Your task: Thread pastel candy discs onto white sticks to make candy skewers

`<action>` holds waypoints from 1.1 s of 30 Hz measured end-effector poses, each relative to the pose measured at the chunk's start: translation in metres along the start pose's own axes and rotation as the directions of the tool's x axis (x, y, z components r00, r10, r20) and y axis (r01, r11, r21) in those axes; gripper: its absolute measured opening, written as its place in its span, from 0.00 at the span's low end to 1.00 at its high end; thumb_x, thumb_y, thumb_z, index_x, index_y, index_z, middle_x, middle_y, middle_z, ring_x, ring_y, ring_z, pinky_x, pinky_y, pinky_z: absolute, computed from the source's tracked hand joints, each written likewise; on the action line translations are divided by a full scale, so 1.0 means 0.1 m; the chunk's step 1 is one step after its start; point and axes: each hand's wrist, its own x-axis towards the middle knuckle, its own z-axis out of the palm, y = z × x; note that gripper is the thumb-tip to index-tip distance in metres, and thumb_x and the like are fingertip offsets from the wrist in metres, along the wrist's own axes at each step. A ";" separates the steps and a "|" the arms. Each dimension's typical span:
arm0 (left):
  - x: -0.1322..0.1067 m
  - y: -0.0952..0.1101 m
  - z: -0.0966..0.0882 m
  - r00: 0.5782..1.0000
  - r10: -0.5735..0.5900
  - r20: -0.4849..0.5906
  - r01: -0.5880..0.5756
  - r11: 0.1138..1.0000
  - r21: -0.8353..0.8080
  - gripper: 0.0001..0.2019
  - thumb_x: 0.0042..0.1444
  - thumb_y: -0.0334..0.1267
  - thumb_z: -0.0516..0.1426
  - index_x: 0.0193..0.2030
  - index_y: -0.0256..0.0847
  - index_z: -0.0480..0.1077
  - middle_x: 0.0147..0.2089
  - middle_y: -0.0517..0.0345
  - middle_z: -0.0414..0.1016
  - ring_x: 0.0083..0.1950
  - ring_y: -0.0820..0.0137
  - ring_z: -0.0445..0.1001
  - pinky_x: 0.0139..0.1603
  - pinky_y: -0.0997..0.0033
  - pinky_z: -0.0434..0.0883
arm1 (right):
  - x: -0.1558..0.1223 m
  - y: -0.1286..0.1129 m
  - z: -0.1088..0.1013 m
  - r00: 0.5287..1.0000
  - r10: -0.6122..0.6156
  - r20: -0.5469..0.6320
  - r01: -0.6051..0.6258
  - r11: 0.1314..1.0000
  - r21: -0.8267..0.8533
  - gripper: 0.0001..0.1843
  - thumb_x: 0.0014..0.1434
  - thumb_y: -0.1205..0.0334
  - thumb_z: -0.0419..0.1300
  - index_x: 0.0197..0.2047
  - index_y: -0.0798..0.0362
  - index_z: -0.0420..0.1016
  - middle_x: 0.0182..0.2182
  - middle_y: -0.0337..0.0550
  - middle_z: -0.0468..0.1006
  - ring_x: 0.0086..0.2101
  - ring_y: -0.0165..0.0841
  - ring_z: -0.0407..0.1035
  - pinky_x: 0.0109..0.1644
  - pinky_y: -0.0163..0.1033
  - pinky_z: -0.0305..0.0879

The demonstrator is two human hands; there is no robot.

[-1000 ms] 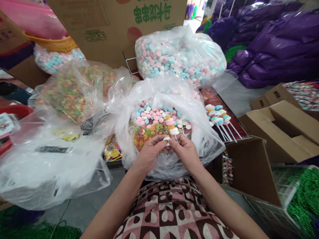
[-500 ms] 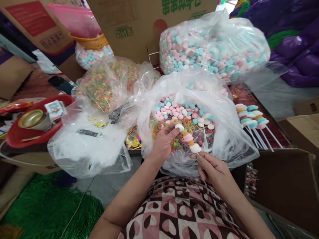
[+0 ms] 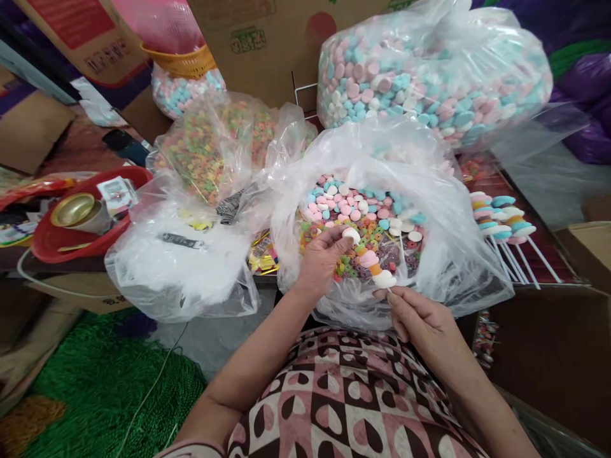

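Note:
My left hand (image 3: 321, 262) pinches a white marshmallow (image 3: 352, 236) between thumb and fingertips, at the upper end of a candy skewer. My right hand (image 3: 422, 313) is closed on the lower end of that skewer's stick, just below a white marshmallow. Between the hands, the candy skewer (image 3: 369, 259) carries a pink marshmallow with orange ring candies above and below it. Under the hands lies an opened clear plastic bag (image 3: 443, 254) holding pink, blue and white marshmallows (image 3: 344, 205) and colourful ring candies (image 3: 351, 266). Another white stick (image 3: 401, 251) stands among them.
Finished-looking marshmallow skewers (image 3: 506, 219) lie at the right. Behind stand a big bag of marshmallows (image 3: 429, 83) and a bag of ring candies (image 3: 205, 146). On the left are a plastic bag of white contents (image 3: 191, 273) and a red basin (image 3: 42, 245) with a metal bowl (image 3: 74, 211).
The whole view has shifted, so the scene sits a little further right and mostly higher. Both hands keep nearly the same hold on the skewer.

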 end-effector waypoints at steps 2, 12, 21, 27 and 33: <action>0.00 -0.02 -0.01 1.000 0.011 0.023 -0.011 1.000 0.017 0.18 0.38 0.44 0.74 0.37 0.41 0.81 0.36 0.62 0.80 0.35 0.75 0.73 0.36 0.75 0.69 | 0.01 0.00 0.01 1.000 0.007 0.000 -0.007 1.000 -0.002 0.21 0.63 0.45 0.54 0.40 0.55 0.77 0.14 0.31 0.61 0.18 0.30 0.55 0.26 0.37 0.52; -0.04 -0.03 -0.13 0.901 0.339 0.271 -0.426 0.808 0.407 0.11 0.56 0.45 0.66 0.42 0.41 0.78 0.40 0.57 0.79 0.42 0.71 0.76 0.46 0.70 0.73 | 0.01 0.08 -0.04 0.997 0.069 0.028 -0.071 0.992 0.107 0.21 0.62 0.46 0.57 0.39 0.56 0.79 0.13 0.31 0.60 0.17 0.28 0.50 0.24 0.36 0.44; -0.08 -0.09 -0.15 0.811 0.437 0.388 -0.585 0.612 0.532 0.11 0.65 0.45 0.58 0.46 0.42 0.77 0.45 0.51 0.81 0.47 0.67 0.79 0.50 0.66 0.75 | -0.05 -0.06 -0.03 0.995 0.102 -0.004 -0.100 0.975 0.199 0.19 0.64 0.48 0.58 0.42 0.56 0.80 0.12 0.31 0.61 0.17 0.27 0.51 0.24 0.36 0.45; -0.13 -0.14 -0.13 0.804 0.499 0.324 -0.585 0.561 0.586 0.12 0.67 0.45 0.56 0.49 0.42 0.77 0.46 0.51 0.81 0.48 0.67 0.79 0.52 0.65 0.76 | 0.02 -0.06 0.14 0.996 0.075 -0.044 -0.064 0.975 0.212 0.19 0.64 0.48 0.58 0.42 0.55 0.79 0.13 0.31 0.61 0.16 0.28 0.52 0.23 0.36 0.46; -0.12 -0.08 -0.16 0.766 0.574 0.290 -0.593 0.456 0.664 0.13 0.67 0.45 0.55 0.50 0.43 0.76 0.46 0.51 0.78 0.49 0.68 0.78 0.54 0.65 0.75 | 0.12 0.01 0.27 0.997 0.069 0.039 -0.075 0.980 0.187 0.20 0.64 0.47 0.56 0.42 0.55 0.79 0.13 0.30 0.62 0.16 0.27 0.51 0.22 0.35 0.45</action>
